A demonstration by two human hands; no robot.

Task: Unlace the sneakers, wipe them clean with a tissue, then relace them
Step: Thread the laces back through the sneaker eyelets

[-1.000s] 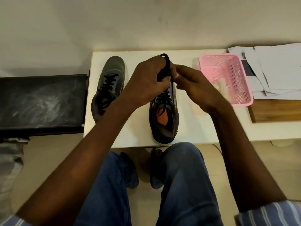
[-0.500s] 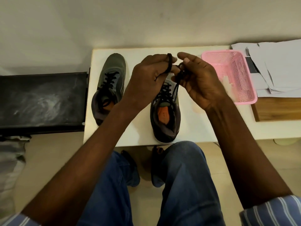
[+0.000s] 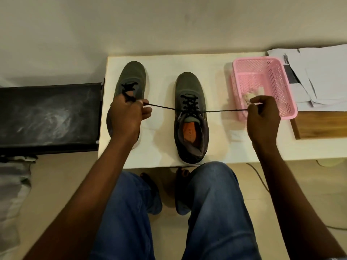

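Note:
Two grey sneakers stand on a small white table (image 3: 216, 147). The right sneaker (image 3: 190, 119) has an orange insole and a black lace (image 3: 189, 102) crossed through its eyelets. The lace's two ends stretch out taut sideways. My left hand (image 3: 129, 117) pinches the left end over the left sneaker (image 3: 132, 79), partly hiding that shoe. My right hand (image 3: 262, 117) pinches the right end in front of the pink basket. The left sneaker is laced with a black lace too.
A pink mesh basket (image 3: 281, 76) with crumpled tissue (image 3: 249, 94) sits at the table's right. Papers (image 3: 323, 76) lie on a wooden board (image 3: 323, 126) further right. A black case (image 3: 48, 115) adjoins the table's left edge. My knees are below the front edge.
Both hands were together above the right sneaker holding the lace ends. They have now moved apart, left and right, pulling the lace taut sideways.

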